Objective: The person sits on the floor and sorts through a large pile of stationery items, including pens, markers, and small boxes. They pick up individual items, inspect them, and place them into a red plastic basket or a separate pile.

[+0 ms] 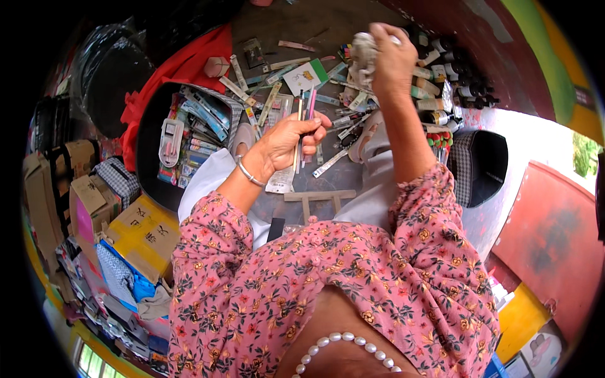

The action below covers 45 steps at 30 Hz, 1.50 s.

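Head view: left hand (pixel 285 142), silver bangle (pixel 248 173) at the wrist, closed in a pinching grip on a bundle of slim pink, cream and white sticks (pixel 304 129) held upright. Just beyond that grip, strewn over the dark floor (pixel 277 25), packaged pens and small boxes, among them a white card with a green edge (pixel 304 75). Left of the grip, a round black basin (pixel 148 135) crammed with blister-packed stationery; further left, yellow and brown cardboard cartons (pixel 142 230). Raised well above and to the right, right hand (pixel 392 60), fingers clenched around a crumpled grey-white rag (pixel 363 53). Right of that grip, a cluster of small dark-capped bottles (pixel 450 82); below them, a checked cloth-lined black basket (pixel 482 164). Pink floral sleeves (pixel 328 283) filling the foreground.
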Tool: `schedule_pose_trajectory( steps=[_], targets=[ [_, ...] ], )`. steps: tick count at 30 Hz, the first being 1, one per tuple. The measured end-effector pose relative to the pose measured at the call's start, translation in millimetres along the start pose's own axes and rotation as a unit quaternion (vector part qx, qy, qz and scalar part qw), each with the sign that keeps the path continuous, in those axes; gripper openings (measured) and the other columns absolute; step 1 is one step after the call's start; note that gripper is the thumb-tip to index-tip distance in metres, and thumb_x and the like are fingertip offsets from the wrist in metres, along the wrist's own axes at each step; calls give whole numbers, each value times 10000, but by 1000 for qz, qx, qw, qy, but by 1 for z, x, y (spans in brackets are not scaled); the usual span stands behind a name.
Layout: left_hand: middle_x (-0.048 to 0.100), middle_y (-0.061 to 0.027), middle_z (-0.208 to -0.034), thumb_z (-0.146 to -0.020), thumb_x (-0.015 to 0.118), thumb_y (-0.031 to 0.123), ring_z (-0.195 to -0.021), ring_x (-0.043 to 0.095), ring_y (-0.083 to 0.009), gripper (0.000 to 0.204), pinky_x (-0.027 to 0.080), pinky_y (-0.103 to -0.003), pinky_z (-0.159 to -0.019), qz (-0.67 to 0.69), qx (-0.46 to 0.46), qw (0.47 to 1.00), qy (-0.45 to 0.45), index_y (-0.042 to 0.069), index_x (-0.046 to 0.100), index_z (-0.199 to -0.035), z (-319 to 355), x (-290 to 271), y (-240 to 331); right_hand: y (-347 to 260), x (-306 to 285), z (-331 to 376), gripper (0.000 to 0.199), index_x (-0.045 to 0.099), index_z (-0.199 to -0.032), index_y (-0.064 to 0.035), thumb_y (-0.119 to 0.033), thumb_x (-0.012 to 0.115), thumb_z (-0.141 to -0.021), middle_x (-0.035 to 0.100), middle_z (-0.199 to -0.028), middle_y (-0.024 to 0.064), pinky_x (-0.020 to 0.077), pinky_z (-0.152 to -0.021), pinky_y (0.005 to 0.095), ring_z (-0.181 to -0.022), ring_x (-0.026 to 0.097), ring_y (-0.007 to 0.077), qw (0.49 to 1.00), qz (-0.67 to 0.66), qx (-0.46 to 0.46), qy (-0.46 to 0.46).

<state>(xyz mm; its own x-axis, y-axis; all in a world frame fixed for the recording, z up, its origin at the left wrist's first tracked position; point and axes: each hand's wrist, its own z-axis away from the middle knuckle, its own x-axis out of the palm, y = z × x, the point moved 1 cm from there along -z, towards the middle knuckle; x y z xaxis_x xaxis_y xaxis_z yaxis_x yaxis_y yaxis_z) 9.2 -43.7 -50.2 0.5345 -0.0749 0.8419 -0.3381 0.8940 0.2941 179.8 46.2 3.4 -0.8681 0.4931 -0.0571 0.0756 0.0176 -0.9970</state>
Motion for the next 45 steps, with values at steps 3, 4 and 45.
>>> schedule_pose_trajectory(
  steps=[3,4,45],
  targets=[
    [487,-8,-668,-860,467,134,-509,419,-35,151,378,-150,-447,-56,20,998,12,-6,506,-900,2,0,6,7,-2,6,105,589,-761,13,-89,581,-738,561,-656,35,432,-509,221,-568,514,83,986,-84,129,-62],
    [484,-6,-663,-854,476,135,-508,415,-36,153,375,-150,-448,-72,12,997,-18,-7,507,-902,3,1,7,10,1,10,107,589,-763,12,-91,585,-736,562,-647,33,430,-501,218,-559,513,82,989,-32,99,-103],
    [356,31,-521,-868,422,139,-421,284,-37,175,233,-162,-354,90,138,971,172,-14,483,-928,12,-17,49,271,13,-71,205,611,-837,-14,-147,489,-740,597,-814,167,439,-638,348,-717,564,247,667,493,-81,-553]
  ],
)
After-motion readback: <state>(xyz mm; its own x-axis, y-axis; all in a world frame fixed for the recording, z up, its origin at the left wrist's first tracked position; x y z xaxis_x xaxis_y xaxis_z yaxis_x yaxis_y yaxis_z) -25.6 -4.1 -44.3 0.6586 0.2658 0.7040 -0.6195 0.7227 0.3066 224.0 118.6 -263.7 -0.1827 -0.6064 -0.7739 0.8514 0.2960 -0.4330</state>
